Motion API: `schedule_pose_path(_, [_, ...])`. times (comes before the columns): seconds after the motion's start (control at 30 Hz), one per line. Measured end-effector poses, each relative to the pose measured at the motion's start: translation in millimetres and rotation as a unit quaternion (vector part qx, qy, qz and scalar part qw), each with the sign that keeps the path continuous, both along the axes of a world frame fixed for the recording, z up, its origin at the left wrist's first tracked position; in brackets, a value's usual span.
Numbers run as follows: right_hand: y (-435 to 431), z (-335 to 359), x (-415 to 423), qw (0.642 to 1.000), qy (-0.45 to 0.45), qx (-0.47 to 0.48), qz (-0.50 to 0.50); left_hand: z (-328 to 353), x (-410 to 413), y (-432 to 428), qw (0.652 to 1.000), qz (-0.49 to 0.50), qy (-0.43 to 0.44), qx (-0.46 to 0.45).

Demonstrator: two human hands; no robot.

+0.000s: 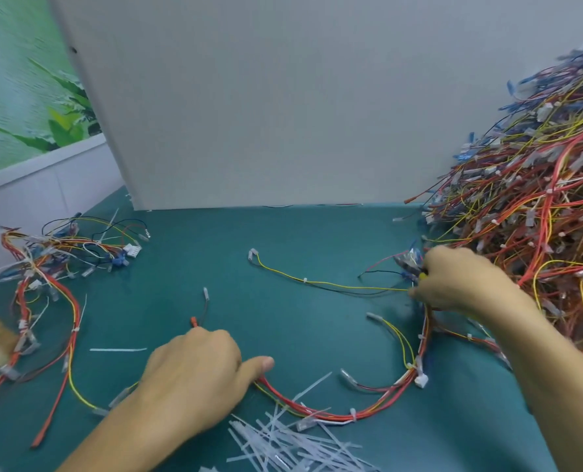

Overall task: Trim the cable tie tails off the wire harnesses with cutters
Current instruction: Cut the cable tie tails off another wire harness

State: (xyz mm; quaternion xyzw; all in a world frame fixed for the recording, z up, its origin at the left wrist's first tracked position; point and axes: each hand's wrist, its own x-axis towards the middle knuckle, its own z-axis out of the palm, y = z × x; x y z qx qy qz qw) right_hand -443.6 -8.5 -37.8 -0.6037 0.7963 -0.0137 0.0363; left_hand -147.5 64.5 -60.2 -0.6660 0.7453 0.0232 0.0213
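Observation:
A wire harness (334, 416) of red and yellow wires curves across the green mat from my left hand to my right hand. White cable ties (353, 415) bind it at several places. My left hand (194, 369) rests knuckles up on the harness's left end, fingers curled over the wires and thumb stretched out along them. My right hand (460, 281) grips the cutters (412, 267), which are blurred, with a yellow and black handle showing at the fingers. Their grey tip points left among blue connectors at the harness's upper end.
A tall heap of harnesses (538, 199) fills the right side. A smaller bunch of harnesses (51, 264) lies at the left. Cut white tie tails (283, 444) are heaped at the front, and one tail (118, 349) lies alone. A white board (249, 97) stands behind the mat.

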Motion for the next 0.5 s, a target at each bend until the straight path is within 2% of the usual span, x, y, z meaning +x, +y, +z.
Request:
schedule_pose_path(0.1, [-1,-17,1,0.999,0.02,0.027,-0.031,-7,-10,-6,0.999,0.052,-0.002,0.008])
schedule_pose_path(0.23, [-6,-26,0,0.999,0.0,-0.006,-0.048,-13,-13,-15,0.996,0.079,0.031,-0.008])
schedule_pose_path(0.37, [-14,-20,-2,0.983,-0.139,-0.092,-0.077,-10,-11,-30,0.99,0.116,0.077,-0.031])
schedule_pose_path(0.5, [-30,-1,-2,0.933,-0.278,-0.203,-0.102,-9,-9,-42,0.989,0.142,0.046,-0.021])
